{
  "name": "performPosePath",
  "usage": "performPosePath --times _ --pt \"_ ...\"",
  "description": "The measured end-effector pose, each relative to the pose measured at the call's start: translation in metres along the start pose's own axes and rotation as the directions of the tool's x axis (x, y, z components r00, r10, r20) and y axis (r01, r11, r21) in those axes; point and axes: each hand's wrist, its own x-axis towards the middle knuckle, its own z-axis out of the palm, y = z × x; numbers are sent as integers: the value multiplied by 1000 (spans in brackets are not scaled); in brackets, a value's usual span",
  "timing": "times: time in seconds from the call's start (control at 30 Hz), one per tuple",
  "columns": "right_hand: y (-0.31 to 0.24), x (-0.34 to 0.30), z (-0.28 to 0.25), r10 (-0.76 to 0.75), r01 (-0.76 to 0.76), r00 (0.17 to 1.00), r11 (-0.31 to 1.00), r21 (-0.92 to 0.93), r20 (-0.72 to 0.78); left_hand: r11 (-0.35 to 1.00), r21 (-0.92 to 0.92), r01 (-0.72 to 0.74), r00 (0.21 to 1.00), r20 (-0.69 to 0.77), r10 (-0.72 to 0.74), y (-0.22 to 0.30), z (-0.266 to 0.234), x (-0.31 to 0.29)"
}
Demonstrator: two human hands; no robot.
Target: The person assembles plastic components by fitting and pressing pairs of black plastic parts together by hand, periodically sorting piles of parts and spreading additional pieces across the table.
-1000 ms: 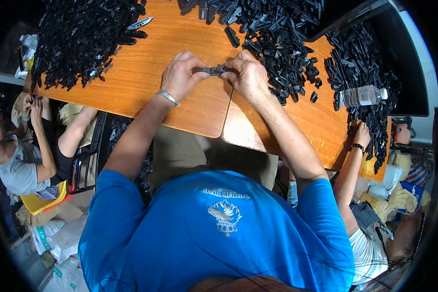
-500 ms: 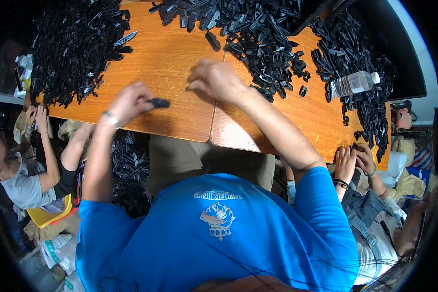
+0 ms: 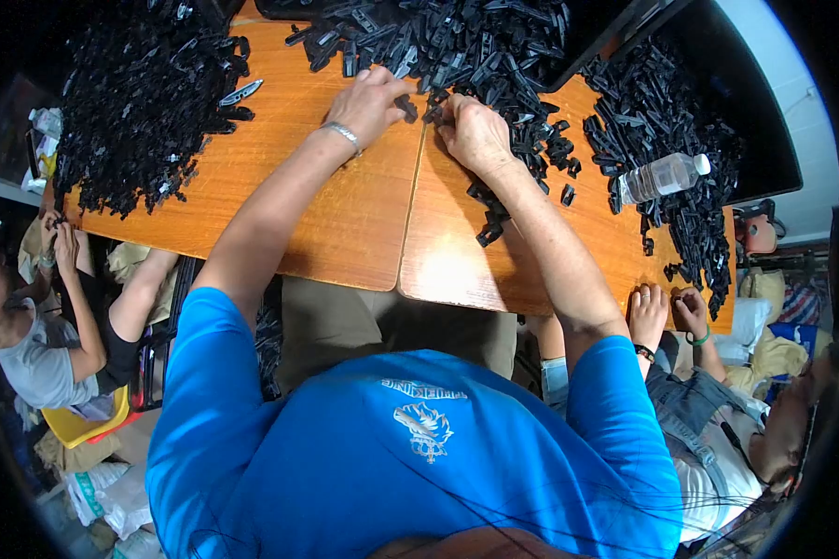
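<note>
Both my hands are near the far middle of the wooden table (image 3: 345, 228), close to where its two boards meet. My left hand (image 3: 373, 104), with a silvery bracelet at the wrist, has its fingers closed at a small black plastic part (image 3: 406, 110). Just to its right, my right hand (image 3: 478, 133) pinches another black plastic part (image 3: 433, 104) at the edge of the middle pile (image 3: 475, 47). The exact shape of either part is partly hidden by my fingers.
A heap of small black parts (image 3: 130, 112) covers the table's left side. More black pieces (image 3: 662, 121) lie at the right, with a clear plastic bottle (image 3: 665, 179) on them. A co-worker's hands (image 3: 651, 312) rest at the right edge; another person (image 3: 51, 317) sits at the left.
Both hands have moved farther from me and come close together. My left hand went right and forward; my right hand went right to the pile's edge.
</note>
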Motion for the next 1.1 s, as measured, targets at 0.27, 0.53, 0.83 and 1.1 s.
performPosePath --times 0.27,0.53,0.83,1.1 --pt "1 -8 -17 96 -89 995 984 156 -38 997 42 -61 997 -48 63 -6 4 -7" --pt "-44 -47 -8 -102 60 990 930 362 99 973 22 -232 957 -175 232 -2 -9 -84" --pt "-53 -64 4 -300 259 946 928 269 122 989 -143 -40 969 -248 3 -5 -20 -123" --pt "-64 -42 20 -229 208 969 957 200 88 985 -164 50 985 -155 -76 -8 -20 -122"
